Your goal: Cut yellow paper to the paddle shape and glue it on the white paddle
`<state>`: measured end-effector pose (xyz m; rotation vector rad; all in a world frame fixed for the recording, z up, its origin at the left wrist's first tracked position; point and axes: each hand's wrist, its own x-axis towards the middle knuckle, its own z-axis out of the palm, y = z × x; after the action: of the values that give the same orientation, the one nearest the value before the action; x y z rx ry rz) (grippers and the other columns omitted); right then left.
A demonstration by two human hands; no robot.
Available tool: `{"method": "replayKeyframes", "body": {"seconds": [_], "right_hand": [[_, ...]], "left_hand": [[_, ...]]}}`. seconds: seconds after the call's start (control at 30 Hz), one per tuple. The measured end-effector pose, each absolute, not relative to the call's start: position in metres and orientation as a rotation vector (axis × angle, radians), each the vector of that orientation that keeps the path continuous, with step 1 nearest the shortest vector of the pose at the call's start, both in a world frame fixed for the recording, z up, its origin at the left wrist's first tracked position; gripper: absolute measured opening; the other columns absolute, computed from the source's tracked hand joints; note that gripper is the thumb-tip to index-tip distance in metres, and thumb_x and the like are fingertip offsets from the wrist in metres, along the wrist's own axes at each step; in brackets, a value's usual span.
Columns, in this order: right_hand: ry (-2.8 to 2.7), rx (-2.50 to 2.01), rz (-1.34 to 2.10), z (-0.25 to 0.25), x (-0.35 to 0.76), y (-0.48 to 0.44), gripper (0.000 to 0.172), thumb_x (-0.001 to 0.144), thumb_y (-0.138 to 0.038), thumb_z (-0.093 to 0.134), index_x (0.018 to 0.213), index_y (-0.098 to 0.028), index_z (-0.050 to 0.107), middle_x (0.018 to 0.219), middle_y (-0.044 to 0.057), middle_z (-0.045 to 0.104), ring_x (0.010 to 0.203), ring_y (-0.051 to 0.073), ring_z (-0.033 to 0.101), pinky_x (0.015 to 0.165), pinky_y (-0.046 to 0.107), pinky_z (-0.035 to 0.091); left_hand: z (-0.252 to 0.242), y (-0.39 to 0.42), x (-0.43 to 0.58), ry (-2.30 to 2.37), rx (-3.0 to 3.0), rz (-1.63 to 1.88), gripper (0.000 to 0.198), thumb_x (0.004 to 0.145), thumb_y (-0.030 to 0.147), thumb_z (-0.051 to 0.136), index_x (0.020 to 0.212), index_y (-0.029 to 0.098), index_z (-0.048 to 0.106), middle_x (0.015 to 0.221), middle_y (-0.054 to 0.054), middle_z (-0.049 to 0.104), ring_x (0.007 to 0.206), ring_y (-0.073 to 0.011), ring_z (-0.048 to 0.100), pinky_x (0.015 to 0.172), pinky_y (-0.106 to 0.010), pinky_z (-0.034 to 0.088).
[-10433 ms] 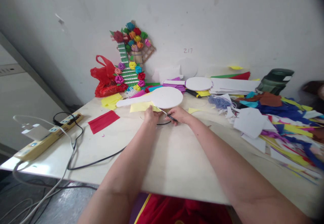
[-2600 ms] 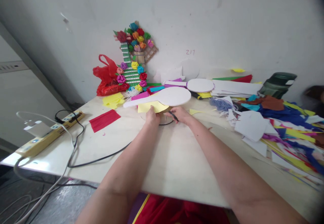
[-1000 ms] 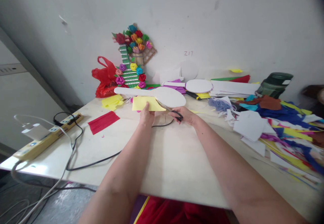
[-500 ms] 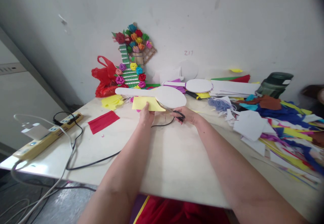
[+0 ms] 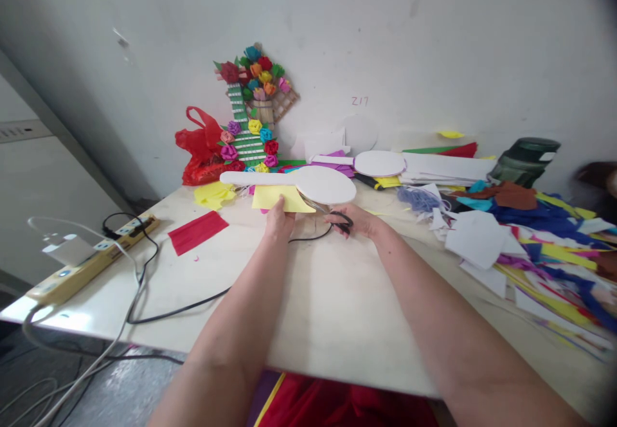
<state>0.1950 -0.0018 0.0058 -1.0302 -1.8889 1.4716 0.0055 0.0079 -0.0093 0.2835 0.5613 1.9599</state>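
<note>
Between the thumb and fingers of my left hand (image 5: 281, 221) is a piece of yellow paper (image 5: 270, 199), held just above the table. My right hand (image 5: 354, 220) is closed around the black handles of a pair of scissors (image 5: 342, 222). Their blades point left toward the right end of the yellow paper; how far they are apart is hard to make out. Right behind both hands lies a white paddle-shaped cutout (image 5: 325, 184), its handle reaching left. A red paper rectangle (image 5: 198, 232) rests on the table to the left of my left hand.
A yellow power strip (image 5: 91, 256) with cables runs along the left edge. Paper flowers (image 5: 254, 126) and a red plastic bag (image 5: 200, 147) stand against the wall. Paper scraps (image 5: 544, 240) are heaped at right, near a dark green bottle (image 5: 523, 162). Another white paddle cutout (image 5: 380, 163) lies behind.
The scissor blades look slightly more spread at the paper's right end. Both hands have stayed in nearly the same place.
</note>
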Motion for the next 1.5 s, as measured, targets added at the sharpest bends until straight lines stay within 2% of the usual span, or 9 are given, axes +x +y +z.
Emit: {"method": "replayKeyframes", "body": {"seconds": [0.2,0.47,0.6,0.83,1.0,1.2,1.4,1.5], "right_hand": [[-1.823,-1.051,1.447,0.008,0.192,-0.003,0.030,0.068,-0.039,0.066,0.060,-0.015,0.051,0.045,-0.002,0.052,0.035,0.006,0.043,0.034,0.018,0.038],[-1.877,-1.066,1.421,0.011,0.192,-0.004,0.029,0.069,-0.039,0.065,0.062,-0.014,0.053,0.047,-0.001,0.053,0.038,0.007,0.046,0.036,0.019,0.038],[-1.900,-1.044,1.445,0.015,0.194,-0.006,0.030,0.068,-0.039,0.066,0.060,-0.014,0.052,0.047,-0.001,0.054,0.037,0.006,0.045,0.036,0.019,0.039],[-1.874,-0.860,1.544,0.015,0.205,-0.003,0.030,0.066,-0.037,0.066,0.078,-0.010,0.059,0.047,-0.001,0.056,0.035,0.006,0.044,0.034,0.018,0.035],[-1.456,-0.967,1.228,0.013,0.199,0.003,0.031,0.061,-0.041,0.070,0.066,-0.014,0.055,0.045,-0.002,0.056,0.033,0.007,0.046,0.034,0.018,0.036],[-1.105,-1.332,0.925,-0.004,0.198,0.022,0.037,0.056,-0.047,0.072,0.061,-0.019,0.050,0.036,-0.003,0.050,0.031,0.012,0.049,0.032,0.021,0.038],[-0.885,-1.347,0.953,-0.008,0.187,0.023,0.038,0.050,-0.032,0.079,0.074,-0.019,0.051,0.043,-0.005,0.052,0.035,0.013,0.053,0.027,0.018,0.027],[-0.770,-1.284,0.929,-0.004,0.181,0.020,0.041,0.049,-0.022,0.077,0.081,-0.019,0.051,0.047,-0.007,0.053,0.037,0.012,0.053,0.029,0.016,0.028]], "left_hand": [[-0.013,0.009,0.005,0.500,0.399,1.918,0.043,0.075,0.000,0.053,0.114,0.017,0.055,0.115,-0.009,0.060,0.105,-0.0199,0.057,0.091,-0.033,0.046],[-0.009,0.007,0.007,0.552,0.412,1.931,0.045,0.073,-0.003,0.052,0.110,0.020,0.056,0.112,-0.007,0.061,0.105,-0.0207,0.057,0.091,-0.036,0.046],[-0.008,0.008,0.007,0.548,0.369,1.971,0.046,0.072,-0.003,0.052,0.111,0.020,0.055,0.112,-0.007,0.061,0.104,-0.0192,0.057,0.090,-0.033,0.047],[-0.007,0.007,0.004,0.557,0.273,2.028,0.050,0.074,-0.004,0.048,0.118,0.019,0.049,0.116,-0.007,0.058,0.107,-0.0179,0.056,0.089,-0.030,0.047],[-0.005,0.005,0.004,0.539,0.233,1.946,0.053,0.074,-0.002,0.045,0.123,0.018,0.043,0.114,-0.009,0.059,0.103,-0.0230,0.058,0.086,-0.039,0.049],[-0.006,0.006,0.003,0.553,0.181,1.954,0.051,0.073,-0.001,0.046,0.120,0.020,0.047,0.112,-0.007,0.060,0.107,-0.0212,0.055,0.086,-0.033,0.049],[-0.006,0.006,0.005,0.594,0.167,1.935,0.057,0.071,-0.004,0.045,0.122,0.019,0.044,0.117,-0.008,0.057,0.105,-0.0219,0.056,0.084,-0.034,0.050],[-0.006,0.006,0.007,0.613,0.167,1.911,0.059,0.069,-0.005,0.045,0.123,0.021,0.045,0.116,-0.007,0.058,0.103,-0.0227,0.057,0.082,-0.036,0.051]]}}
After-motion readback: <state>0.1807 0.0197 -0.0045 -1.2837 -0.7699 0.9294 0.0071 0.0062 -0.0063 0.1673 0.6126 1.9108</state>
